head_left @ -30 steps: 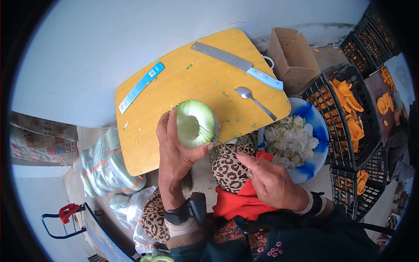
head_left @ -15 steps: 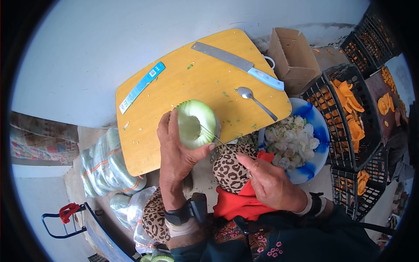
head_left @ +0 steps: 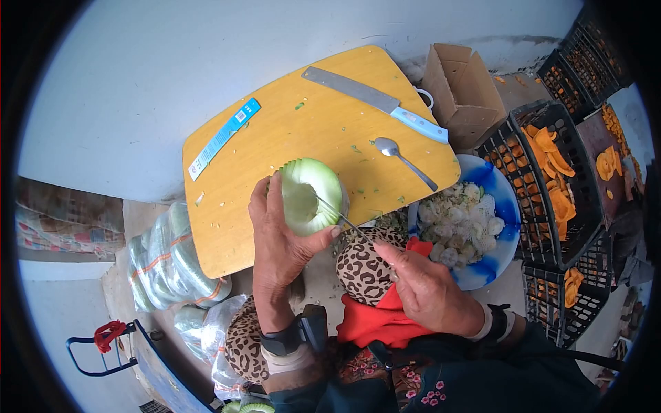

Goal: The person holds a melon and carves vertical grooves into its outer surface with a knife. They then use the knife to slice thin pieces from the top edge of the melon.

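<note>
A hollowed-out, pale green melon (head_left: 326, 177) with a ridged, scalloped edge stands at the near edge of the yellow table (head_left: 261, 131). My left hand (head_left: 279, 234) is wrapped round its near left side, thumb on the lower rim. In my right hand (head_left: 430, 292) is a thin metal carving tool (head_left: 356, 228), its tip reaching into the melon's opening; its handle is mostly hidden by my fingers. A red cloth (head_left: 372, 320) lies over my lap beneath the right hand.
On the table lie a large knife (head_left: 372, 93), a spoon (head_left: 406, 162) and a blue-and-white packet (head_left: 224, 140). A blue-and-white basin (head_left: 506, 213) holds melon scraps. Black crates (head_left: 509, 148) of orange pieces, a cardboard box (head_left: 465, 96), wrapped melons (head_left: 175, 258) and a co-worker's sleeve (head_left: 628, 234) surround it.
Both hands, the melon and the tool stay almost in place. At the far right, the co-worker's hand has shifted slightly.
</note>
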`<state>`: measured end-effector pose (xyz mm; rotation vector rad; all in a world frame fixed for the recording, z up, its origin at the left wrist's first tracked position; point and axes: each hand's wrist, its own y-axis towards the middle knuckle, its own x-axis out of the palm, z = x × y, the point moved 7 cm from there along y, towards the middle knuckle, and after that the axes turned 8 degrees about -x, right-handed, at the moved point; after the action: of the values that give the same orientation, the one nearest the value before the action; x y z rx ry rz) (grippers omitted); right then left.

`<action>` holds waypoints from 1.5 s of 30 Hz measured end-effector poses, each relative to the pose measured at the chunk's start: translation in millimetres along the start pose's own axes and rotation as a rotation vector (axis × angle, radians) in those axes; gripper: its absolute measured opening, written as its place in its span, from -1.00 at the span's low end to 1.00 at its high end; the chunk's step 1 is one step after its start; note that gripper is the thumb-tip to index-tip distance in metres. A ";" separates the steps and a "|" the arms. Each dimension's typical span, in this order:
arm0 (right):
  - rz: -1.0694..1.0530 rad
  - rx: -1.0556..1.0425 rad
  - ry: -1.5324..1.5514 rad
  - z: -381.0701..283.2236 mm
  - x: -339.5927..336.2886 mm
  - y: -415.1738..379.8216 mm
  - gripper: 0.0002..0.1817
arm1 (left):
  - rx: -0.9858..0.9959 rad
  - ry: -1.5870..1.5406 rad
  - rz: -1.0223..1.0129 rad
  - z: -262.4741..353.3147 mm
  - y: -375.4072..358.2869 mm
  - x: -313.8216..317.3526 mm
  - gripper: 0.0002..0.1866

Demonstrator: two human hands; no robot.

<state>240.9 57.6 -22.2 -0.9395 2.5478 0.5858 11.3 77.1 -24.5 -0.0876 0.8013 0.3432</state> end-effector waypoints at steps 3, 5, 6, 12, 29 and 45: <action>-0.003 0.009 -0.016 -1.5 1.2 1.3 -0.40 | 0.005 0.009 -0.003 2.7 0.2 -0.3 0.24; 0.003 0.001 -0.017 -1.2 2.2 2.0 -0.40 | 0.007 0.012 0.002 2.6 0.2 -0.1 0.24; 0.010 -0.006 -0.013 -0.6 2.9 2.2 -0.40 | 0.007 0.012 0.008 1.3 -0.2 0.2 0.23; 0.078 -0.049 0.110 2.1 4.0 1.9 -0.44 | -0.002 -0.014 0.005 -0.3 -0.1 0.1 0.25; 0.052 0.087 0.313 12.4 -5.3 2.7 -0.51 | -0.035 -0.083 -0.024 -9.6 2.6 -0.4 0.30; 0.067 0.068 0.296 10.5 -8.0 2.8 -0.50 | -0.030 -0.069 -0.026 -9.8 2.9 -0.6 0.30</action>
<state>246.7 69.0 -26.7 -0.9834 2.8497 0.3995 3.2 77.7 -30.7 -0.1140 0.7260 0.3323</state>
